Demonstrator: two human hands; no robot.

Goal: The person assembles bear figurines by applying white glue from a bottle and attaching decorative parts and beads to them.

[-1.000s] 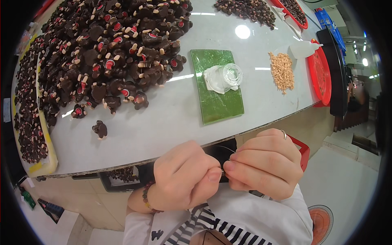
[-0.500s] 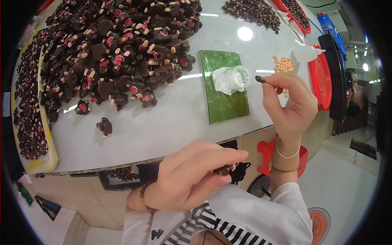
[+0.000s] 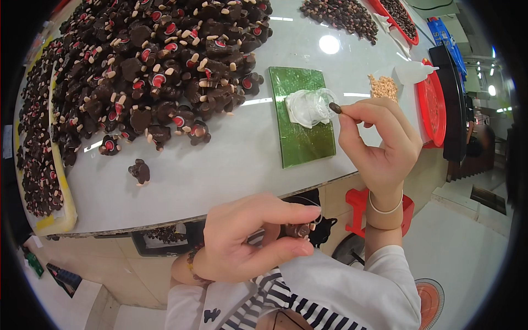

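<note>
My left hand (image 3: 256, 236) is closed around a small dark brown figurine (image 3: 298, 230) with pale beige bits, just off the table's front edge; the fingers hide much of it. Between thumb and forefinger of my right hand (image 3: 379, 148) is a small dark brown oval piece (image 3: 335, 108). That piece is at the mouth of a transparent cup (image 3: 320, 104); whether it touches the rim I cannot tell. White material surrounds the cup's base on a green board (image 3: 302, 149). Beyond my right hand lies a pile of small beige pieces (image 3: 384, 87).
A large heap of similar brown figurines (image 3: 140, 71) with red and beige parts covers the table's left. One lone figurine (image 3: 139, 172) lies nearer the edge. Small dark pieces (image 3: 341, 19) spread at the back. A white squeeze bottle (image 3: 413, 72) and red tray (image 3: 434, 107) are at right.
My right hand has moved left, bringing the oval piece to the cup's mouth. My left hand has shifted slightly left and tilted, showing more of the figurine.
</note>
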